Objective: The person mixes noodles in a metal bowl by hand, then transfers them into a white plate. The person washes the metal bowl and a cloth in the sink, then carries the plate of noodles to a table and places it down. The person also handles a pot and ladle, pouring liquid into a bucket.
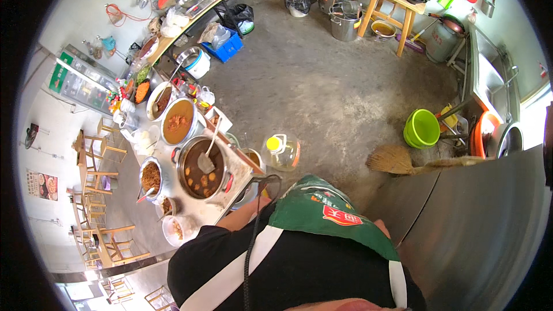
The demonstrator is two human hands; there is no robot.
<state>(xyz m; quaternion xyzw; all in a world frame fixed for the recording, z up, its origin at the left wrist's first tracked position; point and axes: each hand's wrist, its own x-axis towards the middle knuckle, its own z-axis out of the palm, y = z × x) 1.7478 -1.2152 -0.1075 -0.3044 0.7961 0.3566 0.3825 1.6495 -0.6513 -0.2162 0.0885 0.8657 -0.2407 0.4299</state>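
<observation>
Both my hands are out of view, hidden below my green apron (319, 207). Only part of my left forearm (244, 216) shows beside the table, and a sliver of skin at my right side. To my left a table (194, 211) bears a steel pot (178, 177) of dark broth with eggs, a spatula (207, 162) resting in it. Behind it is a basin (194, 127) of brown stew. A bowl of shredded brown food (151, 175) with a spoon stands farther left. On the floor before me is an oil jug (283, 153) with a yellow cap.
A straw broom (391, 160) lies right of the jug, near lime-green buckets (421, 129). A metal surface (471, 220) curves along my right. Beyond stand a sink (488, 73), a wooden stool (389, 2), steel pots (345, 21) and a blue crate (229, 47).
</observation>
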